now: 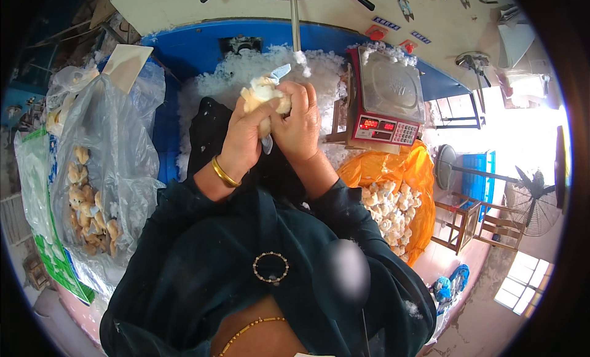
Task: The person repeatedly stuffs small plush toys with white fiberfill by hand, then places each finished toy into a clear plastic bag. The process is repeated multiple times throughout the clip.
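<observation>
My left hand (243, 136) and my right hand (299, 126) are both closed around a small cream and tan plush toy (263, 93), held up in front of me. A pale blue tag (279, 72) sticks out of the toy's top. White stuffing fibre (246, 71) is heaped in a blue bin (184, 50) just behind the toy. A thin metal pipe (295, 19) comes down into the fibre right above my hands. A gold bangle (224, 172) circles my left wrist.
A clear plastic bag (98, 172) of tan plush pieces hangs at my left. An orange bag (393, 197) of pale plush pieces sits at my right. A red digital scale (387, 102) stands beyond my right hand. A standing fan (531, 200) and wooden stools (467, 225) are farther right.
</observation>
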Motion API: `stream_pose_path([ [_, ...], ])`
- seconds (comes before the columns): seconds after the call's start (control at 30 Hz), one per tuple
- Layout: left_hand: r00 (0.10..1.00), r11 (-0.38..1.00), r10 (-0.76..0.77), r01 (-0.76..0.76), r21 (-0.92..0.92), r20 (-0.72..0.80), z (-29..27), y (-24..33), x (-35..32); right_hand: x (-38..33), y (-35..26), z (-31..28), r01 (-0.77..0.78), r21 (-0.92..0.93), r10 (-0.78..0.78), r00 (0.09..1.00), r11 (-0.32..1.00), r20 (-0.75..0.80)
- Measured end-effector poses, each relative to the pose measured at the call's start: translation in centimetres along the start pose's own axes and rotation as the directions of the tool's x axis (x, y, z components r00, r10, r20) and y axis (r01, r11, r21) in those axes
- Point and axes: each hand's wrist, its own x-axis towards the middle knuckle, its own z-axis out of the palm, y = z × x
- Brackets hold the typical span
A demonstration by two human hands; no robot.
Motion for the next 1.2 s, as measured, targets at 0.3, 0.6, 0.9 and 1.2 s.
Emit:
stream_pose_path([
  [0.3,0.992,0.982,0.124,-0.123,0.142,-0.001,-3.6,1.5,2.4,0.3,1.5,-3.4,0.095,0.191,-0.141,0.960,0.977,0.243],
  [0.6,0.922,0.719,0.220,-0.374,0.586,0.319,-2.2,4.2,1.8,3.3,2.5,-3.8,-0.656,0.296,0.297,0.636,0.694,0.712],
  [0.9,0.970,0.930,-0.121,0.037,0.367,0.210,-3.3,4.2,1.9,2.0,3.5,-3.3,-0.706,0.634,0.141,0.696,0.317,0.704],
  [1.2,0.969,0.871,-0.043,-0.083,0.484,0.244,-2.6,4.4,2.5,1.9,2.8,-4.8,-0.716,0.511,0.334,0.685,0.476,0.648],
])
